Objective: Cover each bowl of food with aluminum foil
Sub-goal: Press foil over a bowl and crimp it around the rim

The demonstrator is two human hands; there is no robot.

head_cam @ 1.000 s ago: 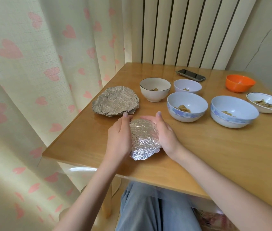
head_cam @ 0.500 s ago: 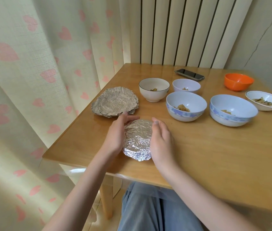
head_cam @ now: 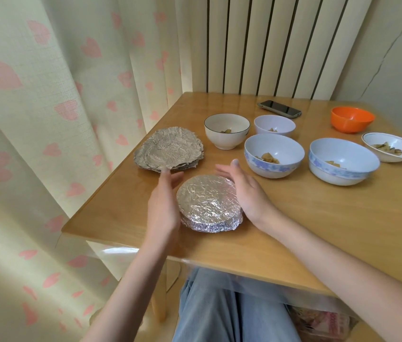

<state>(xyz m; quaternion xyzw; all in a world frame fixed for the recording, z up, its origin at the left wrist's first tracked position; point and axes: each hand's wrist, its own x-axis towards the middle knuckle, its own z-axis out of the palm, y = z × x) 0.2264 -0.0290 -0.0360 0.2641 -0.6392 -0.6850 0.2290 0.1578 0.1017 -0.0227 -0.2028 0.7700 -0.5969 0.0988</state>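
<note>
On the wooden surface (head_cam: 293, 218), a foil-covered bowl (head_cam: 208, 202) is parked near the front edge, probably for easy reach. It's flanked by the left hand (head_cam: 164, 206) and right hand (head_cam: 246, 193), each grip open, nothing held. Spare foil sheets (head_cam: 169, 150) are stacked behind it; five uncovered bowls of food are lined up right. The orange bowl's (head_cam: 352, 119) contents can't be made out.

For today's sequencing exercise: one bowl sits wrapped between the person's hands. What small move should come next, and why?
Probably reach the left hand to the foil stack and lift one sheet: the wrapped bowl looks fully covered, both hands are open, and the bowls behind it remain uncovered.
</note>
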